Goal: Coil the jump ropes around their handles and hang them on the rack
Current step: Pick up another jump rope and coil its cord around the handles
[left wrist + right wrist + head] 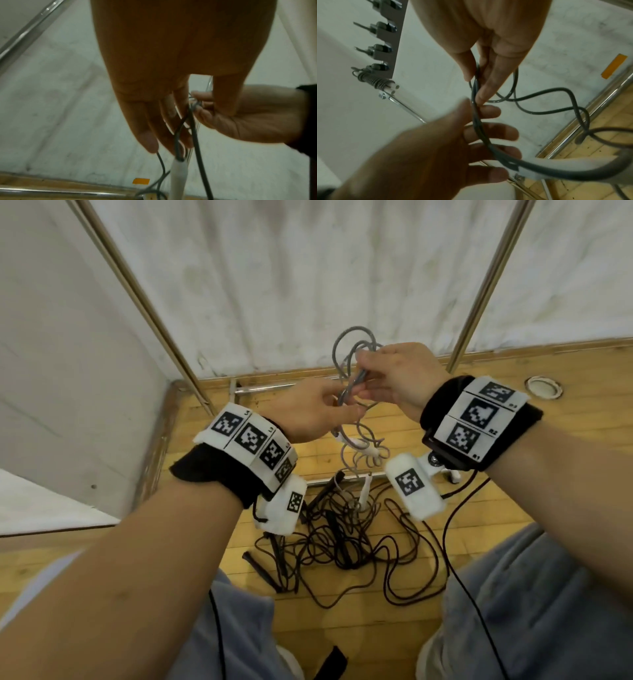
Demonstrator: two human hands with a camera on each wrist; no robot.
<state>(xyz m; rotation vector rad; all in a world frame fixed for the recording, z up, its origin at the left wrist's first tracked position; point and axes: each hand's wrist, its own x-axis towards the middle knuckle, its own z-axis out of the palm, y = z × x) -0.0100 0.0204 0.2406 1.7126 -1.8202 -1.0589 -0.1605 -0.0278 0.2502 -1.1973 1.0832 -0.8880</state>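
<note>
I hold a grey jump rope (351, 361) up in front of the rack, between both hands. My right hand (363, 373) pinches a bunch of its strands between thumb and forefinger (481, 93). Just below, my left hand (337, 405) has its fingers (489, 132) spread and nearly straight, with the rope (479, 121) running across them. The rope's white handles (358, 445) dangle beneath my hands; one white handle (556, 165) shows close up in the right wrist view. Loose loops hang down toward the floor.
A tangle of black jump ropes (342, 539) with black handles lies on the wooden floor by my knees. Two slanted metal rack poles (147, 302) stand against the white wall. A hook strip (385, 33) carries one coiled rope (376, 82).
</note>
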